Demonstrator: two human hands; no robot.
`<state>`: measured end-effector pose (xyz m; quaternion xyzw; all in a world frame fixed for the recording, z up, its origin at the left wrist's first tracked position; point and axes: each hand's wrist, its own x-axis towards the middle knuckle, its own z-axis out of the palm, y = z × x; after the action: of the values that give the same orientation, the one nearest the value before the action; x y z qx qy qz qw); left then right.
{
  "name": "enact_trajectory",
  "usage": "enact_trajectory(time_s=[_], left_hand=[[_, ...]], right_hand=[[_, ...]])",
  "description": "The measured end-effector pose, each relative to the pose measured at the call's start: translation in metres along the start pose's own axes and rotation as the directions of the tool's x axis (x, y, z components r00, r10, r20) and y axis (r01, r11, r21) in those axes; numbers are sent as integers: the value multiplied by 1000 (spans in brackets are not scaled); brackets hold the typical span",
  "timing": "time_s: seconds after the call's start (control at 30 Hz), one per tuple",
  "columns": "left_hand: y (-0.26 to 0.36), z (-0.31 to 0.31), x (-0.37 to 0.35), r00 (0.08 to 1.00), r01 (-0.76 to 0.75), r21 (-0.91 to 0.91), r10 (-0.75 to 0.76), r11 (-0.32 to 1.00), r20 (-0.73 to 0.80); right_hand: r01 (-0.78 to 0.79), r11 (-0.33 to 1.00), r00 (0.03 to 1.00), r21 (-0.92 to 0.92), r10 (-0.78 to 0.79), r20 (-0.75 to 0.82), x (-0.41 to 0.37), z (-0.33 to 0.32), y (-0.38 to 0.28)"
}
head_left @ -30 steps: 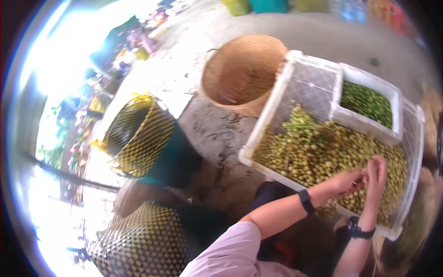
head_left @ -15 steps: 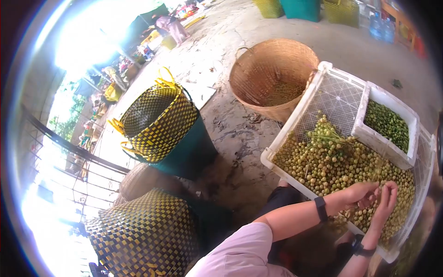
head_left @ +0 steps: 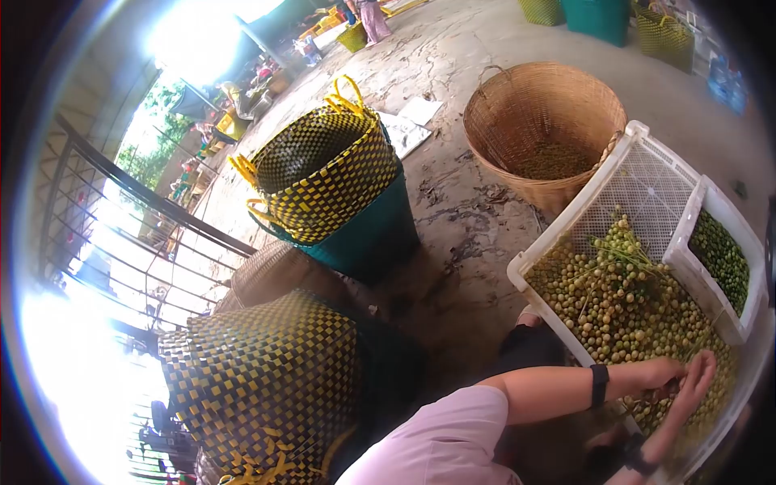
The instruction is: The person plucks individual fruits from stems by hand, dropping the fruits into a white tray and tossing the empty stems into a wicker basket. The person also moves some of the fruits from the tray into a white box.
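Both hands are close together over a white plastic crate [head_left: 558, 226] heaped with small round yellow-green fruits [head_left: 614, 315]. My left hand [head_left: 656, 376], below a black wristband, has its fingers curled in. Touching or nearly touching it, my right hand [head_left: 693, 386] has its fingers pressed together. What either hand holds is too small and blurred to make out. A bunch of fruits on green stems [head_left: 626, 246] lies on top of the heap. A white box [head_left: 703, 295] of smaller, darker green fruits [head_left: 721, 259] stands in the crate's far right part.
A round wicker basket [head_left: 537, 113] with some fruits at its bottom stands beyond the crate. Left of it, a yellow-black woven basket [head_left: 323, 194] sits in a teal one [head_left: 364, 230]. Another checkered basket [head_left: 267, 364] is nearer, beside a metal railing [head_left: 153, 206]. Blue bottles [head_left: 726, 85] stand far right.
The view has swung left, so the crate and baskets appear farther right. Both hands stay close together over the fruits.
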<state>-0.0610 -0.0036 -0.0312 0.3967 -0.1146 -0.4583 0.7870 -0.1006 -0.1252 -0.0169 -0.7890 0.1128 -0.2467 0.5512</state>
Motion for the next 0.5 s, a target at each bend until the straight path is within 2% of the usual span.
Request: enact_trajectory(time_s=[0.03, 0.1, 0.13, 0.17, 0.2, 0.23, 0.3, 0.33, 0.4, 0.43, 0.5], left_hand=[[-1, -3, 1, 1000, -4, -4, 4, 1000, -5], [3, -5, 2, 988, 150, -148, -141, 977, 67], [7, -6, 0, 988, 148, -152, -140, 977, 64], [12, -7, -1, 973, 217, -224, -192, 950, 127], [15, -8, -2, 951, 288, -290, -238, 913, 195], [19, -7, -4, 952, 287, -292, -238, 912, 194], [23, -5, -8, 958, 255, -272, -205, 928, 200], [23, -6, -7, 959, 253, -274, -203, 928, 199], [19, -8, -3, 991, 134, -130, -135, 982, 5], [17, -9, 1, 991, 135, -130, -135, 982, 5], [15, -8, 6, 995, -28, -129, 15, 991, -103]], right_hand=[[43, 998, 999, -50, -41, 35, 0, 0, -1], [28, 1000, 999, -7, -28, 29, -1, 2, -6], [-142, 974, 990, 175, 140, 23, -3, 1, -11], [-301, 887, 951, 349, 304, 47, -3, 2, -16], [-264, 848, 952, 460, 306, -18, -3, 7, -15], [-266, 848, 952, 459, 307, -16, -1, 1, -4], [-314, 741, 947, 594, 197, 254, 7, -22, 28], [-315, 741, 946, 593, 197, 256, 8, -28, 35], [-246, 866, 967, 436, 188, 171, 10, -34, 35], [-246, 865, 967, 436, 188, 172, 9, -30, 31], [-240, 918, 944, 315, 297, -147, 6, -20, 19]])
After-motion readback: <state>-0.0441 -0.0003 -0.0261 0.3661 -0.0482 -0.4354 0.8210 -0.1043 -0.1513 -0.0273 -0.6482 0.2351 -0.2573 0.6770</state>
